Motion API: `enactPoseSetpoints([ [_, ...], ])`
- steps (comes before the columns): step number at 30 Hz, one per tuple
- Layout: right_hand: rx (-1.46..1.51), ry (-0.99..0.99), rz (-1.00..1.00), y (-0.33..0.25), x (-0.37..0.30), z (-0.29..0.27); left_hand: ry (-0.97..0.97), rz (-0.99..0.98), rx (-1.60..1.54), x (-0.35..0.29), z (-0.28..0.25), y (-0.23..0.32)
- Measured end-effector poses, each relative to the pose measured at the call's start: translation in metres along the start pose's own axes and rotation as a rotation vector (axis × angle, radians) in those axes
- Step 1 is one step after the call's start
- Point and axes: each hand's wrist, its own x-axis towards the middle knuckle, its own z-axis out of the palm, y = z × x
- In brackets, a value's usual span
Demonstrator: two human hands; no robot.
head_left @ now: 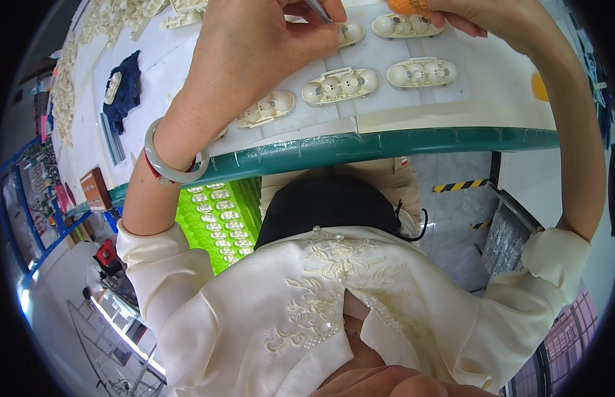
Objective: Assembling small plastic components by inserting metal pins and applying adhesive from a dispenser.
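My left hand, with a pale bangle on its wrist, pinches a slim silver metal tool. Below its fingertips is a cream oval plastic part, partly hidden by the hand. At the upper edge my right hand has its fingers curled. A bumpy orange piece sits at its fingertips; whether it is worn or held, I cannot make out. Similar cream parts with round domes lie close by: one under the right hand, two in the nearer row, and one beside my left forearm.
Heaped small cream parts cover the table's far left. A dark blue cloth carries another part. An orange item lies at the right. The table has a green front edge. A bright green tray of parts is below it.
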Motion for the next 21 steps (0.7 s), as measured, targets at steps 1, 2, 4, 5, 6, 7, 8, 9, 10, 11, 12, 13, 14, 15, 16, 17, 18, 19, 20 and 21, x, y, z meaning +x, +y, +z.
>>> enactPoseSetpoints([
  [1,-0.006,0.016,-0.048,-0.001,0.0,0.003,-0.016,-0.005,0.003,0.0,-0.001,0.0],
  [2,-0.004,0.014,-0.051,-0.004,-0.002,0.006,-0.031,-0.011,0.006,0.001,-0.001,-0.001],
  [4,-0.034,-0.025,-0.081,-0.015,-0.008,0.016,-0.02,-0.009,-0.007,0.001,-0.002,-0.003],
  [5,-0.143,-0.052,-0.024,-0.028,-0.009,0.017,-0.011,-0.004,-0.023,0.001,-0.002,-0.003],
  [6,-0.139,-0.054,-0.025,-0.028,-0.006,0.019,-0.013,-0.006,-0.021,0.0,-0.003,-0.004],
  [7,-0.095,-0.102,-0.06,-0.027,0.0,0.019,0.002,0.005,-0.022,0.0,-0.003,-0.004],
  [8,-0.051,-0.151,-0.095,-0.026,0.005,0.02,0.018,0.016,-0.024,-0.001,-0.003,-0.004],
  [9,-0.05,-0.152,-0.094,-0.024,0.006,0.021,0.016,0.015,-0.025,-0.001,-0.003,-0.004],
  [10,-0.01,-0.156,-0.091,-0.023,0.008,0.021,0.008,0.013,-0.024,-0.001,-0.003,-0.004],
  [11,0.03,-0.16,-0.088,-0.022,0.01,0.022,0.001,0.012,-0.024,-0.001,-0.003,-0.004],
  [12,0.028,-0.166,-0.088,-0.022,0.01,0.023,0.004,0.006,-0.026,-0.001,-0.003,-0.005],
  [13,0.038,-0.155,-0.075,-0.023,0.009,0.023,-0.008,0.035,-0.017,0.0,-0.004,-0.005],
  [14,0.049,-0.143,-0.061,-0.023,0.009,0.024,-0.02,0.064,-0.009,0.0,-0.004,-0.006],
  [15,0.049,-0.146,-0.059,-0.025,0.01,0.024,-0.02,0.061,-0.012,0.002,-0.005,-0.008],
  [16,-0.001,-0.136,-0.058,-0.029,0.009,0.024,-0.046,0.042,0.021,0.002,-0.008,-0.01],
  [17,-0.05,-0.124,-0.055,-0.031,0.009,0.024,-0.074,0.024,0.052,0.004,-0.009,-0.012],
  [18,-0.05,-0.124,-0.05,-0.032,0.008,0.025,-0.077,0.024,0.048,0.008,-0.013,-0.019],
  [19,-0.064,-0.096,-0.037,-0.033,0.006,0.026,-0.094,-0.046,-0.085,0.014,-0.017,-0.021],
  [20,-0.076,-0.066,-0.021,-0.033,0.005,0.026,-0.114,-0.115,-0.218,0.016,-0.018,-0.021],
  [21,-0.075,-0.063,-0.013,-0.031,0.004,0.024,0.014,-0.06,-0.395,0.017,-0.014,-0.019],
])
